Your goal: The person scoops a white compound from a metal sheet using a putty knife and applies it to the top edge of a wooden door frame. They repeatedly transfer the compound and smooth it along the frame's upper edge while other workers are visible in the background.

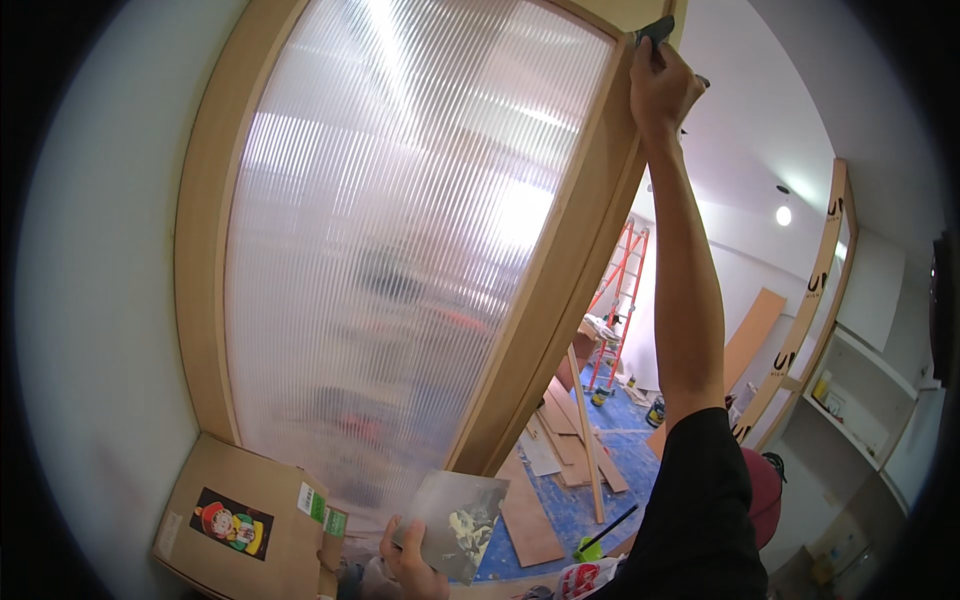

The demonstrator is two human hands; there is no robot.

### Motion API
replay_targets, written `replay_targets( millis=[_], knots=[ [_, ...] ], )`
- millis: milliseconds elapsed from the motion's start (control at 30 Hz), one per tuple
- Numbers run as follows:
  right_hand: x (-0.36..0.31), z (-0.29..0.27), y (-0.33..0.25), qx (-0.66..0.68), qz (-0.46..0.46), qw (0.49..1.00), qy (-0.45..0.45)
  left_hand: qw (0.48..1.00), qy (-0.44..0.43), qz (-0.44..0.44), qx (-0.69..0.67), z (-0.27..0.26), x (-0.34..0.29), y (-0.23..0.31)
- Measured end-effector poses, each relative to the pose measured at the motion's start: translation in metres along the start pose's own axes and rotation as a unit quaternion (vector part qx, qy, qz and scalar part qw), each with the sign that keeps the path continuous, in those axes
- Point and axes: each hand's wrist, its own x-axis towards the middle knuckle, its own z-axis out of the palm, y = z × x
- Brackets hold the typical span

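Observation:
My right hand [665,92] is raised high at the upper right, its fingers closed round a dark scraper [655,32]. The scraper's dark end meets the top corner of a light wooden frame [560,300]; a small bit of it shows past the hand's other side. Low in the middle, my left hand [408,562] grips a flat grey metal plate [445,515], thumb on its face. A smear of cream-coloured putty [472,533] lies on the plate. Ribbed translucent glazing [400,240] fills the frame.
A cardboard box [235,520] stands at the lower left beside a pale wall [100,300]. Beyond the frame are loose boards [570,435] on blue floor covering [630,460], and an orange ladder [625,290]. White shelves [850,400] stand at the right. A dark red cap [765,495] shows past my sleeve.

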Motion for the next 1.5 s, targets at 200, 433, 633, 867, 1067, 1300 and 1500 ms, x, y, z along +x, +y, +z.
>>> replay_targets(
  millis=[200, 433, 633, 867, 1067, 1300, 1500],
  knots=[
    [0.0, 0.006, -0.002, 0.002, 0.011, 1.0, 0.023, 0.998, -0.02, -0.037, -0.036, 0.005, -0.002, 0.0],
    [0.001, -0.009, -0.004, 0.149, 0.154, 0.976, 0.049, 1.0, -0.001, 0.015, -0.004, 0.006, -0.007, 0.001],
    [0.005, -0.008, -0.002, 0.022, 0.104, 0.994, -0.041, 1.0, -0.004, 0.014, -0.005, 0.007, -0.008, 0.0],
    [0.005, -0.003, 0.004, 0.047, 0.055, 0.997, -0.01, 1.0, -0.014, 0.008, 0.004, 0.005, -0.007, 0.005],
    [0.005, -0.004, 0.009, 0.044, 0.048, 0.998, 0.007, 0.999, 0.024, 0.037, -0.028, 0.01, -0.005, 0.008],
    [0.003, -0.011, 0.011, 0.118, 0.116, 0.986, -0.004, 0.999, 0.005, 0.038, 0.0, 0.008, -0.006, 0.006],
    [0.001, -0.007, 0.012, 0.042, 0.054, 0.997, -0.031, 1.0, -0.003, 0.009, -0.02, 0.007, -0.008, 0.012]
  ],
)
